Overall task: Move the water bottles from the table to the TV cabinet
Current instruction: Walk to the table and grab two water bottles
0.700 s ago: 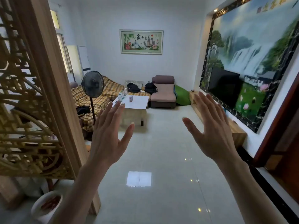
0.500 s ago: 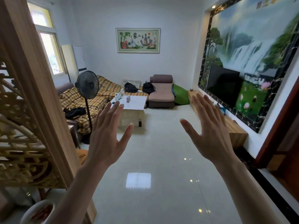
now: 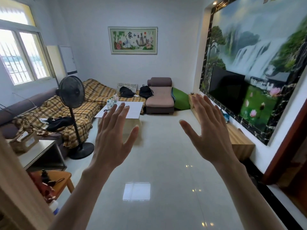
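Several small water bottles [image 3: 111,101] stand at the far left corner of a white low table [image 3: 134,109] across the room. A long wooden TV cabinet [image 3: 241,140] runs along the right wall under a black TV [image 3: 226,90]. My left hand [image 3: 113,138] is raised in front of me, palm outward, fingers spread, holding nothing; it partly covers the table. My right hand [image 3: 209,131] is raised the same way, empty, in front of the cabinet's far end.
A black standing fan [image 3: 73,95] stands left of the path, beside a plaid-covered sofa [image 3: 79,113]. A brown armchair [image 3: 160,100] and green beanbag [image 3: 181,101] sit at the back. A grey side table [image 3: 41,151] and wooden stool [image 3: 61,180] are near left. Glossy tiled floor [image 3: 157,163] lies ahead.
The view has moved forward past the carved wooden screen, which has slid out of view at left. Both hands stay raised and open in the same pose.
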A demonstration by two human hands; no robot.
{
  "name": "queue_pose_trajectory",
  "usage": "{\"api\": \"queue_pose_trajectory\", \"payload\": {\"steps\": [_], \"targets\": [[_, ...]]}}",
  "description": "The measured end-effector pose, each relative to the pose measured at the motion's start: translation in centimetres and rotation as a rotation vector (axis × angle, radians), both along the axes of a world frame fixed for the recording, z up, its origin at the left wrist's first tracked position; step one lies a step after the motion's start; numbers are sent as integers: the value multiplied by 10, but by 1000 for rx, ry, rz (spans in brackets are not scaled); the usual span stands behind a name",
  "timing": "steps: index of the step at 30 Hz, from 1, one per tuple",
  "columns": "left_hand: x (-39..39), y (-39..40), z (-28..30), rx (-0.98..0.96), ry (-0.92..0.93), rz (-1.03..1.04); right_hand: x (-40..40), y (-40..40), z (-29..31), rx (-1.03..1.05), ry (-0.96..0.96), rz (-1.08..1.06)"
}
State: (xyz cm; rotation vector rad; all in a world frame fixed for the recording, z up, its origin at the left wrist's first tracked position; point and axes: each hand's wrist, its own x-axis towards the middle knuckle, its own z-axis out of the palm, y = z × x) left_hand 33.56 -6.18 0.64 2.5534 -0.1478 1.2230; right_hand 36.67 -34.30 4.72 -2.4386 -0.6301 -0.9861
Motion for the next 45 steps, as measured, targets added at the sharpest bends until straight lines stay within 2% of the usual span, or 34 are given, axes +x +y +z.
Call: {"api": "queue_pose_trajectory", "payload": {"steps": [11, 24, 38, 45], "targets": [[166, 17, -14, 34, -29, 4, 156, 16, -4, 4, 18, -1], [426, 77, -15, -1, -43, -44, 418, 79, -7, 0, -42, -3], [641, 126, -22, 21, -54, -64, 630, 130, -21, 18, -48, -14], [778, 130, -32, 34, -47, -60, 765, 134, -33, 15, -69, 1]]}}
